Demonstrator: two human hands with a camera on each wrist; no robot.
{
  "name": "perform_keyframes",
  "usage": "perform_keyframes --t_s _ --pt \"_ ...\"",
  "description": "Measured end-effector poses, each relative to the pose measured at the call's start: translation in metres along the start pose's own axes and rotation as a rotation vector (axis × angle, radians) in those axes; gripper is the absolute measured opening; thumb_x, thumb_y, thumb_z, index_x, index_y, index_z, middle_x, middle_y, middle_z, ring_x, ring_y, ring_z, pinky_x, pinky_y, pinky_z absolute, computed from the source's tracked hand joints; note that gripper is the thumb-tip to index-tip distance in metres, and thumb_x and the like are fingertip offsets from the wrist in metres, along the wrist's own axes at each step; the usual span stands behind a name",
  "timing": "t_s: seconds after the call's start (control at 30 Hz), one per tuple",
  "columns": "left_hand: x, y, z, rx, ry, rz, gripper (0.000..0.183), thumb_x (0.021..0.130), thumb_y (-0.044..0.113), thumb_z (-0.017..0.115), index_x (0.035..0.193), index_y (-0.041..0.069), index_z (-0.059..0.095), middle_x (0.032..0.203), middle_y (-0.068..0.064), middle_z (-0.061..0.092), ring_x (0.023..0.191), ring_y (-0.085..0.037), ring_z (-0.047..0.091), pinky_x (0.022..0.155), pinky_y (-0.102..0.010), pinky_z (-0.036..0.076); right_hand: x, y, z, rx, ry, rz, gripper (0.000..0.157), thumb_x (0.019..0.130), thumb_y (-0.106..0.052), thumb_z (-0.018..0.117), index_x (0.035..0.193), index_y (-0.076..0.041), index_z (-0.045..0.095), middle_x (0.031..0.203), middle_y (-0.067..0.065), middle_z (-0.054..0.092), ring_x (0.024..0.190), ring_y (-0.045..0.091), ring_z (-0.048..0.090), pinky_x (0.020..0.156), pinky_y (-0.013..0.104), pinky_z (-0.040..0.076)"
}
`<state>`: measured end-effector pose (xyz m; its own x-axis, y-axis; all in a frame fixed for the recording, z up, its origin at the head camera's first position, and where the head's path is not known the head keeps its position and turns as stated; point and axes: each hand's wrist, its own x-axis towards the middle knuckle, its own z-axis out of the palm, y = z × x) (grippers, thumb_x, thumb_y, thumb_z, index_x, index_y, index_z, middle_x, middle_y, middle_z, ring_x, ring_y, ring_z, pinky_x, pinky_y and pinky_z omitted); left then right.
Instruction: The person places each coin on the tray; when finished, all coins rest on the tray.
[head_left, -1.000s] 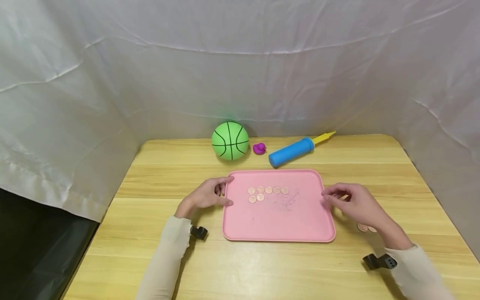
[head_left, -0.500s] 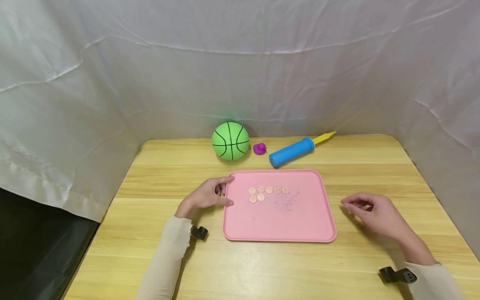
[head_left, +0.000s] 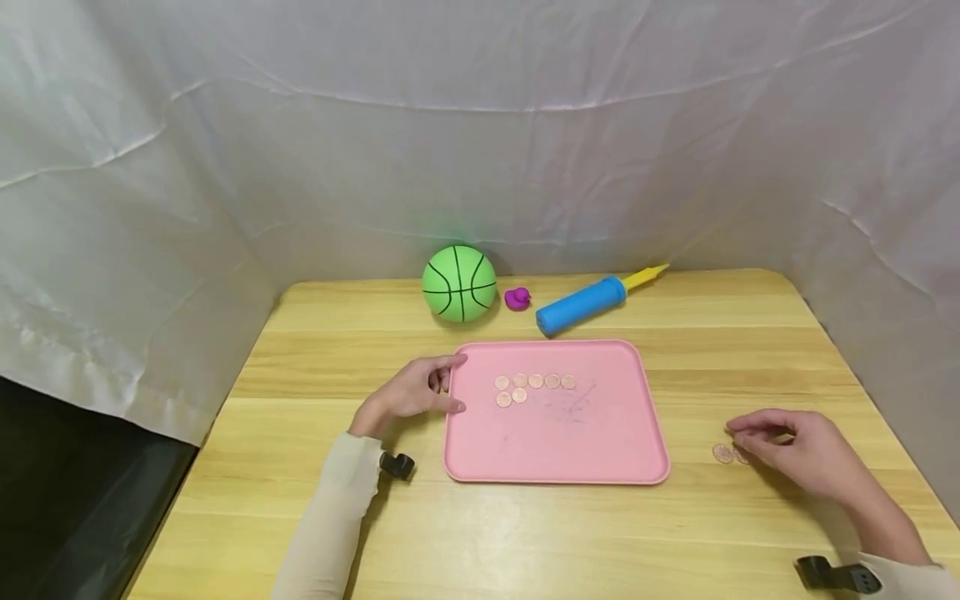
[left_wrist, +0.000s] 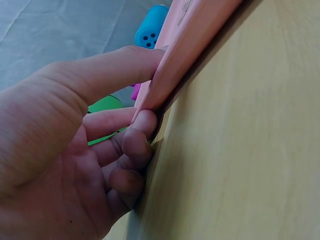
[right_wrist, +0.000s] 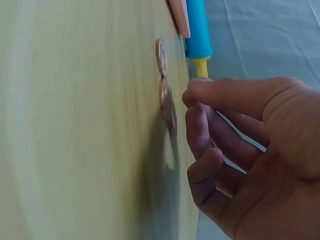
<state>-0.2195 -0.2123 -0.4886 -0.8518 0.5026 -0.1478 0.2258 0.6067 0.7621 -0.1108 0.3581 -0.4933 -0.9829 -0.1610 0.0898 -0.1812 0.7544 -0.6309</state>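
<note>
A pink tray [head_left: 555,450] lies on the table, bearing several copper-coloured coins [head_left: 536,381] in a longer far row and a pair nearer. My left hand [head_left: 408,388] grips the tray's left edge; in the left wrist view the thumb [left_wrist: 120,65] lies over the rim and other fingers are curled at the underside. Right of the tray, my right hand [head_left: 795,450] hovers by loose coins [head_left: 723,453], partly covering them in the head view. In the right wrist view, three coins [right_wrist: 164,95] lie on the wood, apart from the loosely bent fingers [right_wrist: 200,125], which hold nothing.
Behind the tray stand a green ball [head_left: 460,283] with black lines, a small purple rubber duck [head_left: 517,299] and a blue hand pump [head_left: 581,307] with a yellow nozzle. A pale cloth [head_left: 480,167] hangs around the wooden table [head_left: 480,533].
My right hand has left the tray's right edge and moved right and nearer, to the loose coins. My left hand has stayed on the tray, and the coins on it look unmoved.
</note>
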Motion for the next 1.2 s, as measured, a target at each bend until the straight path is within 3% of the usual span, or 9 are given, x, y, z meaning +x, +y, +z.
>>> perform_keyframes --t_s 0.17,0.43,0.67,0.9,1.2 --pt "0.001 0.001 0.0 -0.01 0.001 0.001 0.09 0.086 0.02 0.094 0.163 0.004 0.05 0.099 -0.007 0.058 0.086 -0.017 0.049 0.072 -0.022 0.043 -0.008 0.006 -0.003 0.024 0.005 -0.007 0.02 0.091 -0.003 0.086 0.11 -0.01 0.084 0.093 -0.008 0.082 0.078 -0.005 0.068 0.069 0.012 0.053" --pt "0.002 0.0 -0.001 0.011 -0.004 0.011 0.09 0.087 0.022 0.094 0.163 0.004 0.049 0.098 -0.006 0.058 0.085 -0.016 0.049 0.072 -0.023 0.043 -0.012 0.014 -0.006 -0.001 -0.014 0.063 0.045 0.09 -0.021 0.092 0.131 -0.011 0.075 0.108 -0.017 0.077 0.082 -0.005 0.067 0.071 0.014 0.048" --pt "0.001 0.001 -0.001 0.006 -0.002 0.008 0.09 0.087 0.022 0.093 0.163 0.004 0.05 0.099 -0.008 0.057 0.086 -0.017 0.049 0.073 -0.023 0.043 -0.01 0.015 -0.001 -0.038 0.021 0.006 0.028 0.095 -0.013 0.085 0.122 -0.009 0.079 0.106 0.01 0.082 0.08 -0.008 0.064 0.069 0.013 0.05" --pt "0.0 0.0 -0.001 0.014 -0.002 0.005 0.09 0.087 0.023 0.093 0.163 0.005 0.049 0.098 -0.006 0.057 0.086 -0.016 0.049 0.073 -0.023 0.043 -0.004 0.009 0.004 -0.078 0.025 0.024 0.024 0.095 -0.015 0.085 0.117 -0.008 0.08 0.1 0.008 0.08 0.075 -0.009 0.058 0.063 0.021 0.05" --pt "0.0 0.001 0.0 0.007 0.006 0.005 0.089 0.086 0.022 0.094 0.162 0.004 0.051 0.099 -0.007 0.058 0.086 -0.017 0.049 0.073 -0.023 0.043 0.005 -0.001 0.0 -0.09 -0.055 0.062 0.025 0.097 -0.008 0.08 0.121 0.0 0.075 0.097 0.004 0.071 0.075 -0.006 0.055 0.064 0.022 0.048"
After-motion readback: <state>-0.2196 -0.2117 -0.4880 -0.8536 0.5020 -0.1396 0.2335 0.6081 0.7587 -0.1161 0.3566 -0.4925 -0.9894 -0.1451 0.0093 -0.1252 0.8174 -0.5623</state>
